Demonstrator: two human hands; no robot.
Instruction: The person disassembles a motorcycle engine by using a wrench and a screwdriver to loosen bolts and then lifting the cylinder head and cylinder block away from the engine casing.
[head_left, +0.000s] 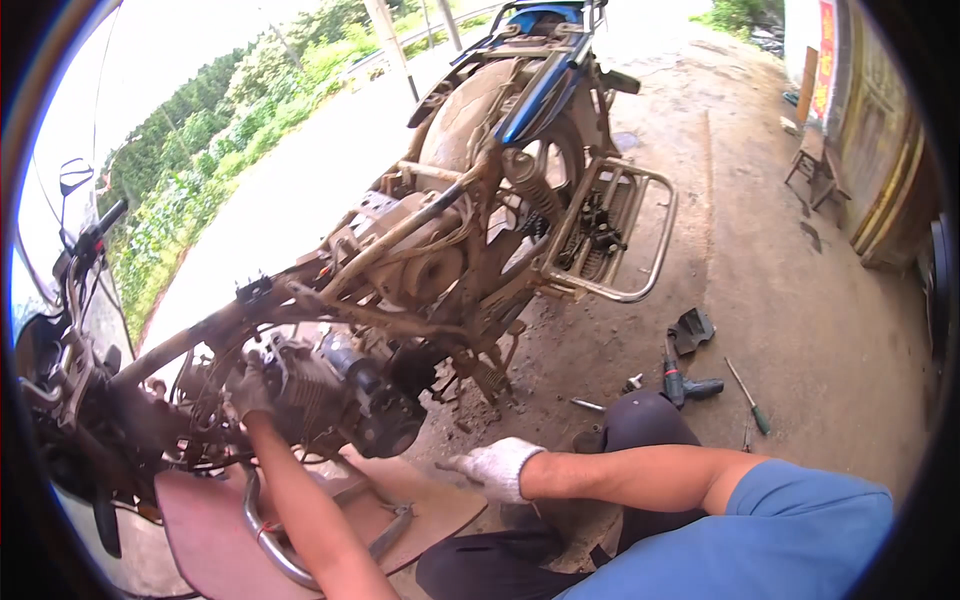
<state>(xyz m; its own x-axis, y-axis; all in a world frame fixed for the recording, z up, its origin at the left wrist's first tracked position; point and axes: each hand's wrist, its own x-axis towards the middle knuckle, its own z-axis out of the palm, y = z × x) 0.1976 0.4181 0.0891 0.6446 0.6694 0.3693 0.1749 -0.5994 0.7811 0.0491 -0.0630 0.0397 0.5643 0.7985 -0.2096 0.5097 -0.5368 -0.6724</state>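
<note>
A muddy motorcycle, its frame (pixel 395 240) stripped bare, fills the left and middle of the view. My left hand (pixel 250 392), in a dirty glove, reaches in beside the finned engine (pixel 310 395); its fingers are lost among the parts, so any grip is hidden. Lower down, my right hand (pixel 497 468) wears a whitish glove and points leftward with fingers stretched out, apart from the engine. It hovers by the edge of a reddish board (pixel 205 525) under the engine. A bent chrome bar (pixel 262 530) passes close to my left forearm.
On the ground to the right lie a cordless power tool (pixel 676 380), a dark angular piece (pixel 692 330) and a green-handled screwdriver (pixel 750 398). A small metal rod (pixel 587 404) is near my knee. A chrome side rack (pixel 655 240) juts from the motorcycle. Farther back stands a wooden bench (pixel 820 170).
</note>
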